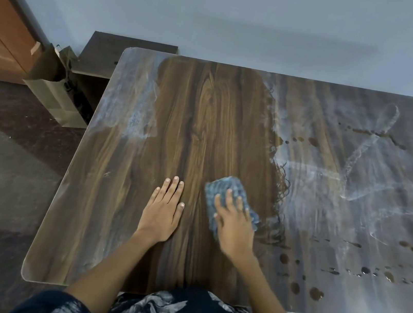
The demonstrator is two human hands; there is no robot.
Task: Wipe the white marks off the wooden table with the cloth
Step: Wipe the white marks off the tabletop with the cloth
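Observation:
A wooden table (204, 129) fills the middle of the view. Its centre strip shows bare dark wood. White marks (358, 180) cover the right half, with dark wet drops among them, and a smaller white patch (133, 101) lies at the far left. My right hand (235, 225) presses flat with straight fingers on a blue cloth (224, 189), at the left edge of the right-hand white area. My left hand (163, 210) rests flat on the bare wood, a little left of the cloth, fingers straight and holding nothing.
A brown paper bag (53, 89) stands on the dark floor off the table's far left corner, beside a dark low cabinet (124, 54). An orange-brown wooden panel (1, 29) lines the left wall. A pale wall runs behind the table.

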